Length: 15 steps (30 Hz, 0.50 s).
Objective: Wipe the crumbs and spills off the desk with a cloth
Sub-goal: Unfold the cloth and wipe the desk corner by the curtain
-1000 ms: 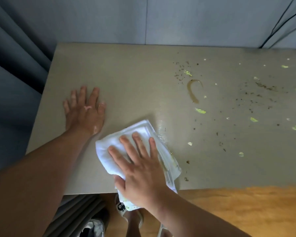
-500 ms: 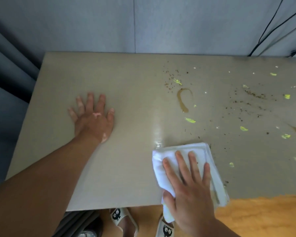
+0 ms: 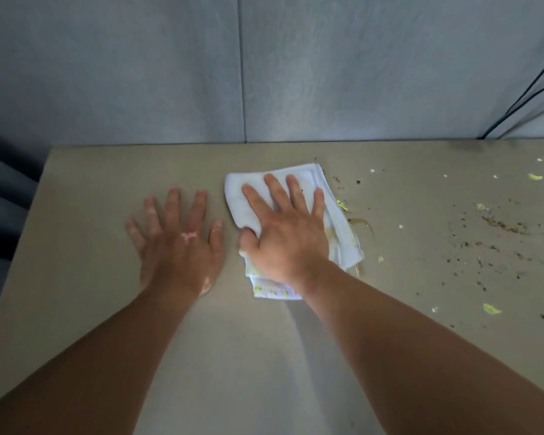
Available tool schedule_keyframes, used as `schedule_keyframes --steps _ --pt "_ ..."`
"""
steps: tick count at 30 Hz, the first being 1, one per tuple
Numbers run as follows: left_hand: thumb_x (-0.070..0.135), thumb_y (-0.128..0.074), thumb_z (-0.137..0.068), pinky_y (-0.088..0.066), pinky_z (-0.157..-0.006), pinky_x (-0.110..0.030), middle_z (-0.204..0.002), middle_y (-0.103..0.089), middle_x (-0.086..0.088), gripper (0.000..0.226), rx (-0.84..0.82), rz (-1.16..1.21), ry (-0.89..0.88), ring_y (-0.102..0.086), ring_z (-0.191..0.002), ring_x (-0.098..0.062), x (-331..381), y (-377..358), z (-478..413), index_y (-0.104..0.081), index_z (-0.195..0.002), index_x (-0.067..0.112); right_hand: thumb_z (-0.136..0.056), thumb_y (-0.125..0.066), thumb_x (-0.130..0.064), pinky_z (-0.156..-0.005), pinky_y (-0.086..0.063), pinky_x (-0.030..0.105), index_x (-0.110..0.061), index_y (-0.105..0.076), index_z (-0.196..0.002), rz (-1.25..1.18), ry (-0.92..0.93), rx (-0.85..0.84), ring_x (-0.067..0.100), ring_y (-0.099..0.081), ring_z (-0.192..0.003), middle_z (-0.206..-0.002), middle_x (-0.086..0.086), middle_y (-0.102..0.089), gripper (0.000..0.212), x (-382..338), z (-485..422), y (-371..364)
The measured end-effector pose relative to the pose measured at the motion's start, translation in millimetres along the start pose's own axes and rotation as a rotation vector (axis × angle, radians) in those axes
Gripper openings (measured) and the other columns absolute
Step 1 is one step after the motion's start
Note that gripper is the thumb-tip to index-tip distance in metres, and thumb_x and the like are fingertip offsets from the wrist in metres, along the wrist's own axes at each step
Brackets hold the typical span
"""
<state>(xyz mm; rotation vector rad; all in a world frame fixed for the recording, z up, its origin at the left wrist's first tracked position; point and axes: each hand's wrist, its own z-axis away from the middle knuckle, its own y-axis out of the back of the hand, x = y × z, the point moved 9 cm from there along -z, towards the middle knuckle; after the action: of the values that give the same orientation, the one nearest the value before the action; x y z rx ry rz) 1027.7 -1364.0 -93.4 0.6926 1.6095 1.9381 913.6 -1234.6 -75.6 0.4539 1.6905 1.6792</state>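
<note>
Wiping hand: right hand [image 3: 283, 243] lies palm down on the cloth [image 3: 237, 199], fingers straight and spread, thumb at the cloth's left edge.
Hidden: the hand covers the cloth's middle. The brown spill [image 3: 363, 223] runs under the cloth's right edge, and only a curved tail shows.
Cut off: the desk [image 3: 91, 215] shows its far and left edges only; the right and near edges fall outside the frame.
Hard to make out: white specks [image 3: 372, 170] near the far edge are too small to name.
Cloth, place: on the desk close to the far edge, just right of the left hand [image 3: 178, 246].
Cloth, look: white, folded in layers with faint striped borders. Yellow-green smears mark the near flap, and a brownish stain marks the right side.
Left hand: flat on bare desk, fingers spread, holding nothing, with a pink mark on one knuckle.
Crumbs: dark crumbs [image 3: 500, 227] lie scattered right of the cloth, a few just beside its far right corner.
Green bits: pale green scraps [image 3: 492, 308] lie among them, one touching the cloth's right edge.
Behind: grey wall panels [image 3: 170, 73] stand behind the far edge. Black cables [image 3: 522, 98] drop behind the desk at right. Dark folds [image 3: 0, 199] show beyond the left edge.
</note>
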Motion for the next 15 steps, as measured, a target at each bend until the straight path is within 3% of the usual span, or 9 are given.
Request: schedule_keyframes --steps 4,10,15 --pt "0.064 -0.002 -0.094 -0.010 -0.120 -0.067 -0.169 -0.012 -0.004 0.072 0.020 -0.033 -0.006 -0.009 -0.154 -0.042 1.5 3.1 -2.2 -0.015 -0.160 0.040 -0.096 -0.030 -0.060 -0.122 0.007 0.067 -0.044 -0.011 -0.161 0.013 -0.028 -0.058 0.030 0.009 -0.159 -0.174 -0.004 -0.002 0.070 0.8 -57.3 2.9" --pt "0.064 -0.004 -0.096 -0.015 -0.119 -0.067 -0.167 -0.017 -0.005 0.068 0.030 -0.043 -0.018 -0.015 -0.152 -0.042 0.6 5.9 -5.4 -0.019 -0.157 0.040 -0.097 -0.034 -0.060 -0.123 0.006 0.065 -0.043 -0.016 -0.162 0.002 -0.040 -0.037 0.030 0.004 -0.159 -0.173 -0.003 -0.008 0.069 5.1 -70.6 9.0" --pt "0.066 -0.015 -0.096 -0.016 -0.119 -0.067 -0.166 -0.019 -0.006 0.068 0.025 -0.046 -0.026 -0.017 -0.151 -0.042 0.0 5.8 -5.4 -0.022 -0.157 0.039 -0.096 -0.036 -0.058 -0.124 0.005 0.064 -0.042 -0.018 -0.162 -0.032 -0.214 0.008 0.030 0.000 -0.160 -0.173 -0.003 -0.010 0.070 56.9 -60.1 19.4"
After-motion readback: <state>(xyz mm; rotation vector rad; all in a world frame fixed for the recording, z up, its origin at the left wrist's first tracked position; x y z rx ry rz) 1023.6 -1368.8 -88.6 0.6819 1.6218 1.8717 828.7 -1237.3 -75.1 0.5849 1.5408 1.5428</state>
